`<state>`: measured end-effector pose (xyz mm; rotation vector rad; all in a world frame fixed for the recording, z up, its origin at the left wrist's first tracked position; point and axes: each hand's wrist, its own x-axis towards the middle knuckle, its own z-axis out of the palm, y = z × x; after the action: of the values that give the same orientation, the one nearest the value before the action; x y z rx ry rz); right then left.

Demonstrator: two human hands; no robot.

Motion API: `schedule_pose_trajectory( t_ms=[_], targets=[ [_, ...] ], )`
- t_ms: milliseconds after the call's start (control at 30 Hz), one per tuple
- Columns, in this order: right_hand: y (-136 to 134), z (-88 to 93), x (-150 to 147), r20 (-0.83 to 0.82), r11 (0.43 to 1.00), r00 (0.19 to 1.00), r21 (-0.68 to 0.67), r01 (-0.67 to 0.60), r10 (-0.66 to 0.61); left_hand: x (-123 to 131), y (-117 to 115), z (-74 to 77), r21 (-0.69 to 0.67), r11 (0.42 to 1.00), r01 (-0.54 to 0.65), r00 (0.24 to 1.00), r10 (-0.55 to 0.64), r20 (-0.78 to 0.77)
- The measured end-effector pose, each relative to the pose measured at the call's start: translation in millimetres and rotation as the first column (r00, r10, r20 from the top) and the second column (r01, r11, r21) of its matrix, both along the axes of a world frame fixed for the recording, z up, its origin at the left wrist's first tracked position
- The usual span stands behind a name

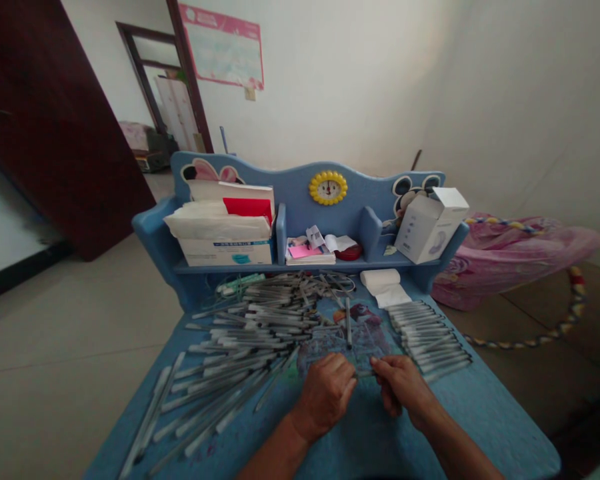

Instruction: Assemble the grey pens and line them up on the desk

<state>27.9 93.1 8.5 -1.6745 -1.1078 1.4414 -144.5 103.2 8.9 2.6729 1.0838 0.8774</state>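
Near the front of the blue desk, my left hand [330, 387] is closed round one end of a thin pen [365, 374]. The thumb and fingers of my right hand [400, 383] pinch its other end, so it lies level between both hands. Much of this pen is hidden by the fingers. Just beyond the hands, a single pen [349, 320] lies pointing away from me. To the left spreads a large loose heap of pale, translucent pens [260, 337] with dark ends. Right of my hands, several similar pens [427, 337] lie side by side in a neat row.
The blue desk [490, 427] has a raised back shelf [300, 180] with a yellow flower clock [328, 188]. On the shelf stand a stuffed carton [225, 252], papers [310, 257] and a white box [423, 230]. A white paper roll [380, 279] lies below it. A hoop [577, 300] is at right.
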Motion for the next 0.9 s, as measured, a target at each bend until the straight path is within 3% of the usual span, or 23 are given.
schedule_pose_trajectory(
  t_ms=[100, 233, 533, 900],
  targets=[
    [-1, 1.8, -1, -0.041, 1.000, 0.999, -0.004, 0.015, -0.016, 0, 0, 1.8, -0.022, 1.000, -0.014, 1.000, 0.013, -0.020],
    [-2, 8.0, 1, -0.087, 0.999, 0.996, 0.018, 0.038, -0.036, -5, 4, 7.2, -0.160, 0.986, -0.041, 0.999, 0.045, 0.021],
    [-3, 10.0, 19, -0.133, 0.991, 0.987, 0.088, 0.103, -0.090, -21, 19, 17.9, -0.447, 0.894, -0.038, 0.985, 0.108, 0.134],
    [-7, 8.1, 20, -0.138, 0.993, 0.985, 0.045, 0.110, -0.103, -19, 17, 24.1, -0.517, 0.856, 0.000, 0.953, 0.157, 0.260]
  ],
)
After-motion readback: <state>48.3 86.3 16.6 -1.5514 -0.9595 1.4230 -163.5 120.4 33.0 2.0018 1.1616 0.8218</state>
